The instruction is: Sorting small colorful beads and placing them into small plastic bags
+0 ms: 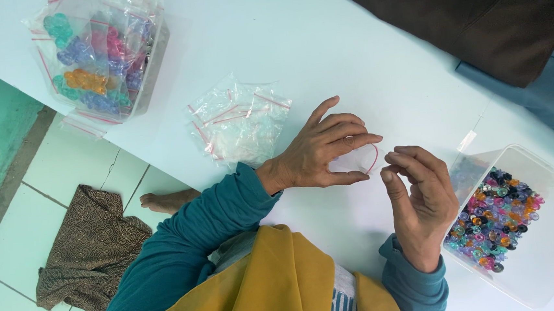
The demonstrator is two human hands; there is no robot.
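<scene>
My left hand (pixel 322 149) rests over the white table (pixel 321 48), its fingers holding a small clear zip bag with a red seal line (pixel 363 159). My right hand (pixel 423 197) is just to the right of it, fingertips pinched together at the bag's mouth; whether something small sits between them I cannot tell. A clear plastic tub (pixel 543 247) holding several small colourful round beads (pixel 496 218) stands directly right of my right hand.
A pile of empty clear zip bags (pixel 239 119) lies left of my left hand. A container of filled bead bags (pixel 97 51) stands at the table's far left corner. A dark brown cloth (pixel 481 5) lies at the top right. On the tiled floor lies a patterned cloth (pixel 88 250).
</scene>
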